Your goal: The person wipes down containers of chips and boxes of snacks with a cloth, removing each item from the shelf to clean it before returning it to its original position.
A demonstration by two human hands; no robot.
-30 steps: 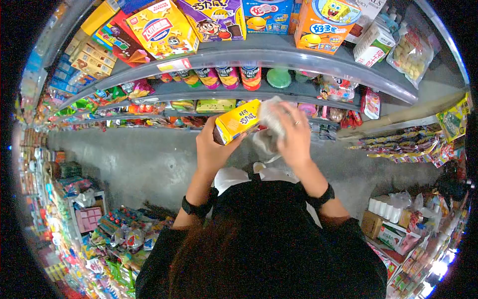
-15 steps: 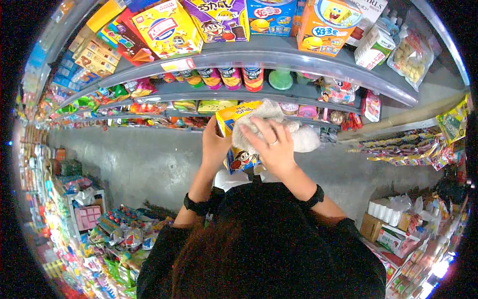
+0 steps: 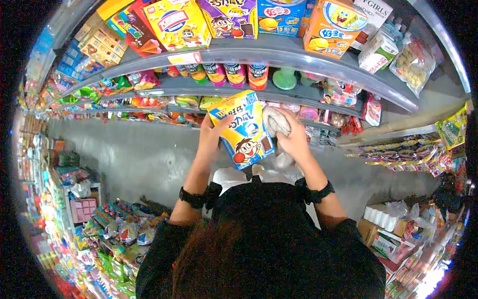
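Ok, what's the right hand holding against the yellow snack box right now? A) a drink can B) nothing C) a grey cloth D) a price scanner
C: the right hand grips a bunched grey cloth at the right edge of the yellow snack box, which the left hand holds up in front of the shelves.

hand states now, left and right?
Left hand: closed on the yellow-and-blue snack box.
Right hand: closed on a grey cloth, beside the box.
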